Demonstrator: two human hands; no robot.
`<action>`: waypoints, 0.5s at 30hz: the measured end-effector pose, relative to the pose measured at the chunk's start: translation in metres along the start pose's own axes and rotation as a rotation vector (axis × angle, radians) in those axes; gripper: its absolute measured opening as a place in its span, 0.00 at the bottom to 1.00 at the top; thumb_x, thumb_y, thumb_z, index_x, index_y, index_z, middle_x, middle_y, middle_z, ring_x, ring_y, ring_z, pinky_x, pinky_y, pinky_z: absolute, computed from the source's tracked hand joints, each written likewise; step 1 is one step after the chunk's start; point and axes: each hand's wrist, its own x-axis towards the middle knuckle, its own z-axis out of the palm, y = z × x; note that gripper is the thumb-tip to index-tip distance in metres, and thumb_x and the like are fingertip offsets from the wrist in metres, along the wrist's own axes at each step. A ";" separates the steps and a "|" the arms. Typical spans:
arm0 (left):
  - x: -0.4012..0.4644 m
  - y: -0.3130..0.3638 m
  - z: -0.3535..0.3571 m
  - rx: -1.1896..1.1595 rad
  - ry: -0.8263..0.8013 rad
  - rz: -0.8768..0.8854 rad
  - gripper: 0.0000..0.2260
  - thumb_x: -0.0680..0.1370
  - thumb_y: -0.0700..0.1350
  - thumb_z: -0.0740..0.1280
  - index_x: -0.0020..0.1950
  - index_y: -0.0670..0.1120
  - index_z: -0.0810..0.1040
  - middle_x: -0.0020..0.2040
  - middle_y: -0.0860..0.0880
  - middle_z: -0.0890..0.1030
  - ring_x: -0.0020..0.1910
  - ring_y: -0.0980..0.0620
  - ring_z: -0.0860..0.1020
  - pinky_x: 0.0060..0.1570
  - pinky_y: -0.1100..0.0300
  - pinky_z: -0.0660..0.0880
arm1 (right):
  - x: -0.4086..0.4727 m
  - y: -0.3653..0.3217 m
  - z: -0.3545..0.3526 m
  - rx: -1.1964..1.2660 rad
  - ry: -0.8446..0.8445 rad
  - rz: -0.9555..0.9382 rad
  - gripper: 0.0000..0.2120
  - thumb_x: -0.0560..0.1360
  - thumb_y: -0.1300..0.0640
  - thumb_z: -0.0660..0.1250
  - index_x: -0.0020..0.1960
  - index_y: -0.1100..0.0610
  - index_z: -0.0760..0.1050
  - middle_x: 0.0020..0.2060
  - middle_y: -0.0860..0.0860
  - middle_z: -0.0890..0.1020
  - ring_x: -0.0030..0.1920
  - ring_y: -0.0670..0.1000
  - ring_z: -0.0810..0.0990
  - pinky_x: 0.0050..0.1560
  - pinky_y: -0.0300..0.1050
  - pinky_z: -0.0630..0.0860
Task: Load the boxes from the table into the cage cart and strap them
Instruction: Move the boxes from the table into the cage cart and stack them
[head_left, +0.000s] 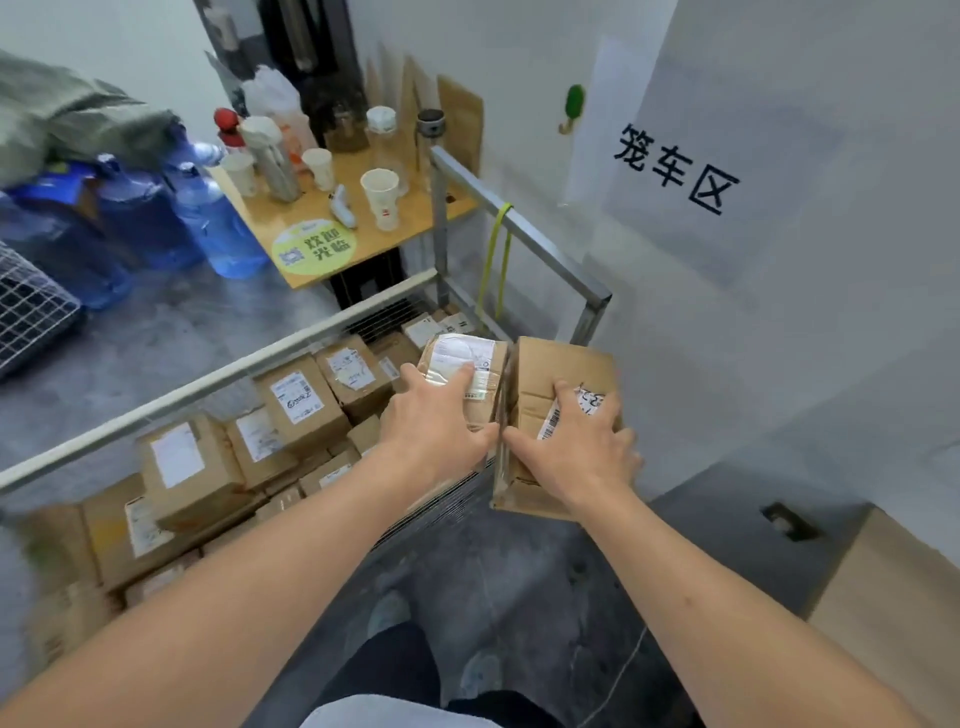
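Observation:
My left hand (439, 415) grips a small taped cardboard box (470, 358) with a white label, held over the near rail of the cage cart (218, 379). Right beside it, my right hand (582, 441) grips a larger brown box (550, 374) with a barcode label, held just outside the cart's right corner. The two boxes touch side by side. Inside the cart lie several labelled cardboard boxes (298, 400), stacked in layers. A yellow-green strap (498, 249) hangs from the cart's far right rail.
A small wooden table (415, 228) with paper cups and bottles stands behind the cart. Blue water jugs (218, 228) sit on the floor at left, next to a wire mesh panel (26, 306). A white wall with black characters is at right.

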 end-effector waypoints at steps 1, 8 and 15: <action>-0.004 -0.013 0.000 -0.009 -0.003 -0.036 0.39 0.75 0.71 0.65 0.82 0.63 0.56 0.70 0.39 0.63 0.59 0.34 0.78 0.57 0.47 0.77 | -0.003 -0.011 0.004 -0.015 -0.010 -0.031 0.48 0.65 0.18 0.59 0.80 0.35 0.51 0.78 0.58 0.55 0.69 0.70 0.67 0.66 0.66 0.68; -0.031 -0.104 -0.001 -0.105 -0.001 -0.239 0.39 0.75 0.71 0.66 0.82 0.64 0.55 0.74 0.38 0.59 0.61 0.35 0.78 0.58 0.46 0.79 | -0.031 -0.086 0.040 -0.102 -0.040 -0.221 0.47 0.66 0.19 0.60 0.79 0.35 0.52 0.78 0.58 0.54 0.69 0.70 0.66 0.64 0.66 0.68; -0.058 -0.209 0.003 -0.148 -0.034 -0.363 0.38 0.76 0.71 0.64 0.83 0.64 0.53 0.76 0.36 0.58 0.58 0.34 0.80 0.56 0.48 0.79 | -0.072 -0.163 0.099 -0.133 -0.088 -0.325 0.46 0.66 0.20 0.61 0.78 0.34 0.51 0.79 0.57 0.53 0.71 0.71 0.66 0.65 0.68 0.68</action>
